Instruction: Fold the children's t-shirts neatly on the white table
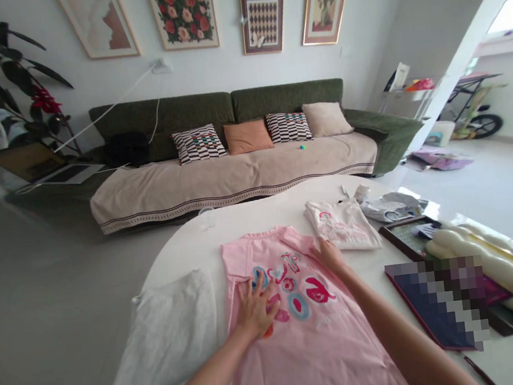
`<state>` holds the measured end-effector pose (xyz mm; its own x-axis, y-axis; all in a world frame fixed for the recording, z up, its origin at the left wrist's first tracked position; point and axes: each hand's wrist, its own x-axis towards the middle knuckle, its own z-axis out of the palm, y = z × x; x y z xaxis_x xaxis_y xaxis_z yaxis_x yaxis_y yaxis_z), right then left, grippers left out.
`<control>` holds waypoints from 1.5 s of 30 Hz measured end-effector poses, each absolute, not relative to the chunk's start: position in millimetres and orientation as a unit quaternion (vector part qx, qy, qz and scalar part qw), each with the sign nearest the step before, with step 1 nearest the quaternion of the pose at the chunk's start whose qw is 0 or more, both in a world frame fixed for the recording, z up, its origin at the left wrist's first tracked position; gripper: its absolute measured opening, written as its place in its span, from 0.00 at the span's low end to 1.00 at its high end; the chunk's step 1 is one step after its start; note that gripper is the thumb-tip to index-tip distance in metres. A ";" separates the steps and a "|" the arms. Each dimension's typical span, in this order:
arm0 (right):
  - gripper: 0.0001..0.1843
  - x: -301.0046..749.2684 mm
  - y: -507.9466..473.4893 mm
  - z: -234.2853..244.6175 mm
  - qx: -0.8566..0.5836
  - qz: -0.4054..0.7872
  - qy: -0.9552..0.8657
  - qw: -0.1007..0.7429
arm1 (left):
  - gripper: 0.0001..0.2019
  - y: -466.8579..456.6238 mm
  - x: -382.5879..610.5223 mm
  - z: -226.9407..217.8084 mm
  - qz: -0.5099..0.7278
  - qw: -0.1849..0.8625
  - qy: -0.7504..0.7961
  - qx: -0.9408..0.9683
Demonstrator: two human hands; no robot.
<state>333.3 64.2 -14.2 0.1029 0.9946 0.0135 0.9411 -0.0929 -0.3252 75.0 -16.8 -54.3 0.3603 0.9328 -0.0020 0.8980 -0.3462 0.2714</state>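
A pink T-shirt [276, 363] with a colourful printed front lies spread on the white round table [175, 251], its collar pointing away from me. Its left sleeve is folded inward over the body. My left hand [256, 307] rests flat on the print with fingers spread. At the shirt's right side, near the sleeve, my right hand [331, 256] has its fingers closed on the fabric edge. Just beyond that hand is a folded white T-shirt [346, 225] with a pink print. To the left, a whitish cloth or bag [175, 331] hangs partly over the table edge.
On the right of the table sit a crumpled plastic package [394, 206], a dark blue folder [430, 308] and a tray [405, 240] with a puffy cream item [491, 258]. Beyond the table stands a green sofa [287, 99] with cushions. A laptop [69, 173] is at left.
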 end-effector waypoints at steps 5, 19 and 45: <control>0.08 331.3 91.8 -14.8 -0.730 0.108 -0.668 0.098 | 0.29 -10.8 74.9 -54.3 0.078 0.125 0.558 0.817; 0.24 295.3 6.0 -40.2 -0.671 0.006 -0.727 0.146 | 0.30 -2.1 76.6 -55.5 0.084 0.127 0.557 0.816; 0.31 275.6 -31.3 -70.0 -0.723 0.034 -0.688 0.056 | 0.28 44.7 29.7 -45.4 0.075 -0.042 0.694 0.715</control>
